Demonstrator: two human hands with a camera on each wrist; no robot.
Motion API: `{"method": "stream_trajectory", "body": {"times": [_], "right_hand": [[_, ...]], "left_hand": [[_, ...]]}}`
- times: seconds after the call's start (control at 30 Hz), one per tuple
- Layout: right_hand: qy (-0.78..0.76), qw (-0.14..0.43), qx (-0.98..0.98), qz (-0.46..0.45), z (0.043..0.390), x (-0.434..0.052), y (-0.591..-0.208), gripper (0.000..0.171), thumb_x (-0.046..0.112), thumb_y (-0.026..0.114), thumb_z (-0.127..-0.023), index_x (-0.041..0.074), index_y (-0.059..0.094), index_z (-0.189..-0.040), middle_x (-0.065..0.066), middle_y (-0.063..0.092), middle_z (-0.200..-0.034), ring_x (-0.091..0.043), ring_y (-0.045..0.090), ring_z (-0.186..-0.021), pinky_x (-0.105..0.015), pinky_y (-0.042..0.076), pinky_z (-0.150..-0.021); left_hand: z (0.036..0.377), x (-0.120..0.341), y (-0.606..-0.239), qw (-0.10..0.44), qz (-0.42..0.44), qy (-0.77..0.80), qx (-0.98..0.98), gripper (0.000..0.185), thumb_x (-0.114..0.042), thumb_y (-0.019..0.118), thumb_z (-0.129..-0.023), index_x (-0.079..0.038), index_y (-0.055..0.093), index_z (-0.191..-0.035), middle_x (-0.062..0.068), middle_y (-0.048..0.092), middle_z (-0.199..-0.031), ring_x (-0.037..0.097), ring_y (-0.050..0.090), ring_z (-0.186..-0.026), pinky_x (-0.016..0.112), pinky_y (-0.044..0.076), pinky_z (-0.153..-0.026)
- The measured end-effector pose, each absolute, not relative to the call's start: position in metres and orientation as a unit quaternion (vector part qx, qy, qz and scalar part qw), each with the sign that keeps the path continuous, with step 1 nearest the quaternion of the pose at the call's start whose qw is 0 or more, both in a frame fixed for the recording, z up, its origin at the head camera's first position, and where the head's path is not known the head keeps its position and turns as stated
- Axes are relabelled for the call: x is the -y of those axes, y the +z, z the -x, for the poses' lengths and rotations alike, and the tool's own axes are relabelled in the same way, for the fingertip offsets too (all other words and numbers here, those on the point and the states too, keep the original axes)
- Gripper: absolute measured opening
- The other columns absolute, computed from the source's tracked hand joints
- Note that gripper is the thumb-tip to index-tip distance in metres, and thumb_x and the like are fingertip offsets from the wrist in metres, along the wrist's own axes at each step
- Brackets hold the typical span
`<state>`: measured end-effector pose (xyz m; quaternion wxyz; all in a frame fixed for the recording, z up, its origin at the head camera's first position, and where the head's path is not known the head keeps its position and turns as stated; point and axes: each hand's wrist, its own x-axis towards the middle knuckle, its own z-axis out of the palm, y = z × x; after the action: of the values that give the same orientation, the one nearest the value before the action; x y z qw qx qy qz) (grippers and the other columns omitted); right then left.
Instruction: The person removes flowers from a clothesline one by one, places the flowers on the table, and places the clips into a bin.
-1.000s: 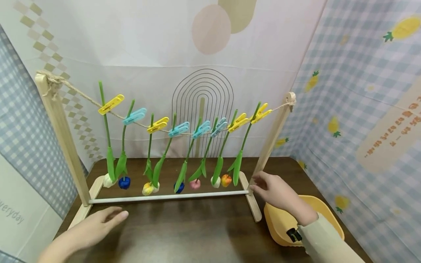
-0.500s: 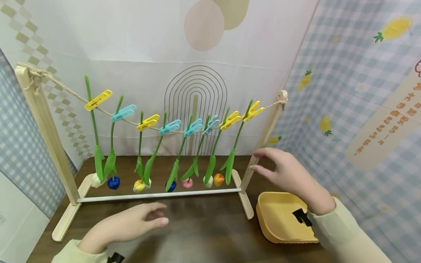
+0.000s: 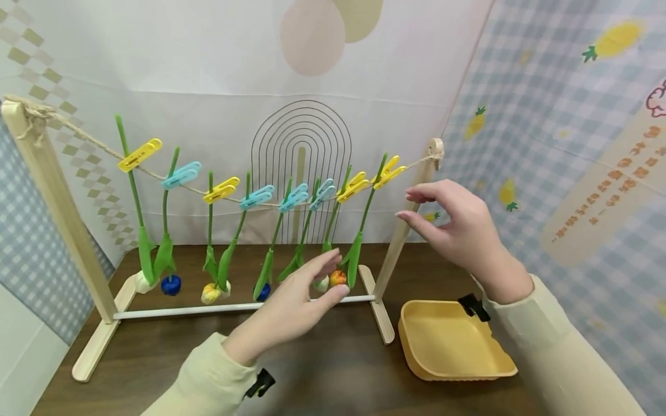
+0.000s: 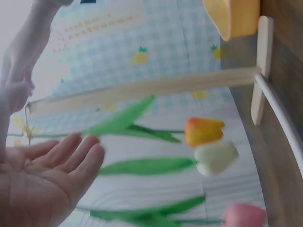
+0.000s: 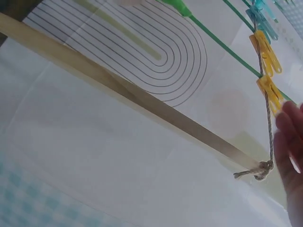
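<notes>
Artificial tulips hang upside down by their stems from a rope, held by yellow and blue clothespins. My left hand (image 3: 293,303) is raised in front of the right-hand tulips with its fingers apart and holds nothing. Between its thumb and fingers the orange tulip (image 3: 339,278) shows behind; the pink one is hidden in the head view. My right hand (image 3: 463,225) is beside the right post (image 3: 398,248), thumb and fingers spread, nothing between them. Its fingertips are nearest to the last yellow clothespin (image 3: 389,172), which grips the orange tulip's stem. A white tulip (image 4: 215,157) hangs next to it.
The wooden frame has a left post (image 3: 65,219) and a white bottom rod (image 3: 192,310). A yellow plastic bin (image 3: 452,346) stands on the brown table right of the frame. Patterned cloths hang behind and at the sides. The rope is knotted (image 5: 265,169) at the right post.
My left hand has moved right and up from the lower left to the front of the right tulips. My right hand has risen from the base of the right post toward the last clothespin.
</notes>
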<state>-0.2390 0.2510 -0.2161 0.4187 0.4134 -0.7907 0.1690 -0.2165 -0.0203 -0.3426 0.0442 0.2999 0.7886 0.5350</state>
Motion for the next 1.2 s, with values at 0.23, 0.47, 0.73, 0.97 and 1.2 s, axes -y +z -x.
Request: {"method": "stream_trajectory", "body": {"times": [0.23, 0.47, 0.73, 0.97, 1.2], "right_hand": [[0.154, 0.473, 0.763, -0.413, 0.245, -0.245, -0.198, 0.044, 0.037, 0.069, -0.090, -0.004, 0.067, -0.106, -0.013, 0.068, -0.098, -0.031, 0.060, -0.089, -0.036, 0.043, -0.087], [0.053, 0.450, 0.797, -0.398, 0.253, -0.243, -0.184, 0.051, 0.034, 0.069, -0.090, 0.000, 0.059, -0.126, -0.017, 0.063, -0.114, -0.037, 0.051, -0.110, -0.052, 0.033, -0.094], [0.056, 0.421, 0.824, -0.375, 0.262, -0.236, -0.186, 0.055, 0.017, 0.078, -0.081, 0.004, 0.058, -0.131, -0.014, 0.063, -0.116, -0.035, 0.044, -0.122, -0.055, 0.023, -0.100], [0.034, 0.425, 0.818, -0.386, 0.269, -0.231, -0.189, 0.042, 0.015, 0.068, -0.090, 0.005, 0.058, -0.130, -0.013, 0.064, -0.108, -0.036, 0.044, -0.123, -0.057, 0.022, -0.097], [0.047, 0.429, 0.816, -0.384, 0.271, -0.228, -0.191, 0.034, 0.006, 0.064, -0.092, 0.003, 0.060, -0.125, -0.013, 0.064, -0.098, -0.035, 0.046, -0.120, -0.057, 0.024, -0.094]], "left_hand": [[0.225, -0.010, -0.332, -0.021, -0.309, 0.525, -0.793, 0.076, -0.057, 0.054, -0.093, -0.028, 0.021, -0.154, -0.010, 0.027, -0.154, 0.008, 0.027, -0.138, 0.044, 0.032, -0.108], [0.240, -0.029, -0.323, -0.035, -0.319, 0.517, -0.793, 0.080, -0.053, 0.052, -0.095, -0.020, 0.012, -0.156, -0.006, 0.016, -0.159, 0.010, 0.018, -0.142, 0.041, 0.025, -0.112], [0.252, -0.038, -0.321, -0.045, -0.317, 0.521, -0.791, 0.078, -0.046, 0.054, -0.097, -0.016, 0.011, -0.156, -0.001, 0.017, -0.159, 0.013, 0.016, -0.143, 0.041, 0.022, -0.114], [0.260, -0.044, -0.316, -0.071, -0.324, 0.545, -0.770, 0.072, -0.036, 0.055, -0.098, -0.014, 0.017, -0.155, 0.002, 0.025, -0.156, 0.014, 0.026, -0.140, 0.040, 0.027, -0.112], [0.263, -0.048, -0.310, -0.102, -0.334, 0.570, -0.744, 0.058, -0.023, 0.053, -0.100, -0.011, 0.028, -0.152, 0.002, 0.048, -0.140, 0.014, 0.042, -0.129, 0.038, 0.040, -0.103]]}}
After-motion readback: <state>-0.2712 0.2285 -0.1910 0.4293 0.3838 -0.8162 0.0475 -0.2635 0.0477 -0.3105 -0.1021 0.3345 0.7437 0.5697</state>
